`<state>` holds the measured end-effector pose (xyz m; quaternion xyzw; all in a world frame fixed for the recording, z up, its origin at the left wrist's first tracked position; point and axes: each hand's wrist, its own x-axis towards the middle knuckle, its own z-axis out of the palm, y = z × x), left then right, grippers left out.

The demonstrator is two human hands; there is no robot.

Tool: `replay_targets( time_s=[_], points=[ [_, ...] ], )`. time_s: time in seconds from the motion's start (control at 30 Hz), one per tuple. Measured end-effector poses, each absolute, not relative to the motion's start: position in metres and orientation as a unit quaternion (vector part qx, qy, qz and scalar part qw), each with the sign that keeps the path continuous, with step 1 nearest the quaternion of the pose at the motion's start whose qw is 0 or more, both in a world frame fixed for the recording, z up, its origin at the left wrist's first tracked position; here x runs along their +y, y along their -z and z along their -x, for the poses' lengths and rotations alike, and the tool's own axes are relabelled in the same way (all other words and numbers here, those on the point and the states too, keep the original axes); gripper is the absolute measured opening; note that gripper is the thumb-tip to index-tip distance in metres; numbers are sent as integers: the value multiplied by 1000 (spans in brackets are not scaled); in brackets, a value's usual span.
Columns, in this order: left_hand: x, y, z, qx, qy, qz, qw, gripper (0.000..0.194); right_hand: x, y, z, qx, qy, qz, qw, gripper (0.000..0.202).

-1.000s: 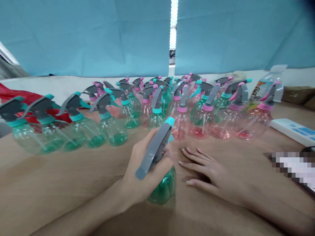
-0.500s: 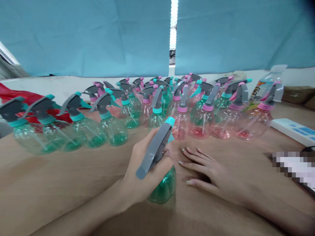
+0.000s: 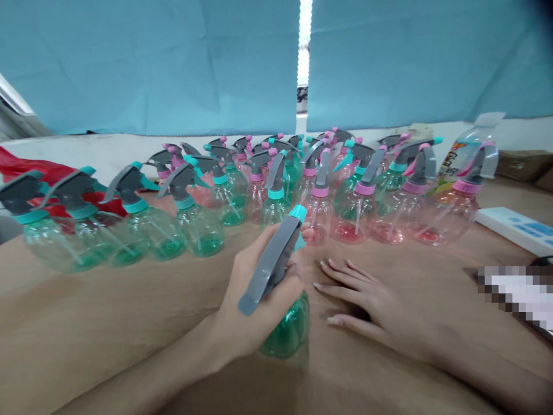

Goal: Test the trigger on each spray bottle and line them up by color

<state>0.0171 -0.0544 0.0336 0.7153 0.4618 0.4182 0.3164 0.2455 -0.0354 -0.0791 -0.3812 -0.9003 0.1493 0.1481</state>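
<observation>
My left hand is wrapped round the neck of a green spray bottle with a grey trigger head and turquoise nozzle. The bottle stands upright on the table, its nozzle facing away from me; my fingers hide the collar and most of the trigger. To the right of it, my right hand lies on the tabletop with its fingers spread, holding nothing. Just beyond both hands stand a pink spray bottle and a green spray bottle with a turquoise collar.
Several green spray bottles form a row at the left, and pink ones stand at the right. More crowd behind them. A red bag, a clear drink bottle, a white power strip and a blurred-out flat object lie around.
</observation>
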Motion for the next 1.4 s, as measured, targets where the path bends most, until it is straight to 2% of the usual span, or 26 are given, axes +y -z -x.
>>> replay_targets(
  time_s=[0.17, 0.5, 0.6, 0.77, 1.0, 1.4],
  points=[
    [-53, -30, -16, 453, -428, -711, 326, 28, -34, 82, -247, -900, -151, 376, 159, 56],
    [-53, -36, -18, 451, -429, -704, 341, 15, -34, 83, -248, -903, -143, 376, 150, 56],
    [-53, -34, -16, 438, -437, -720, 315, 11, -35, 81, -247, -903, -142, 378, 145, 56],
    [-53, -29, -12, 449, -423, -744, 259, 17, -34, 80, -245, -904, -146, 376, 139, 56],
    [-52, -32, -14, 469, -415, -732, 267, 15, -34, 81, -246, -898, -166, 374, 161, 56],
    [-54, -36, -15, 466, -417, -723, 295, 12, -34, 81, -246, -904, -142, 375, 150, 57]
  ],
)
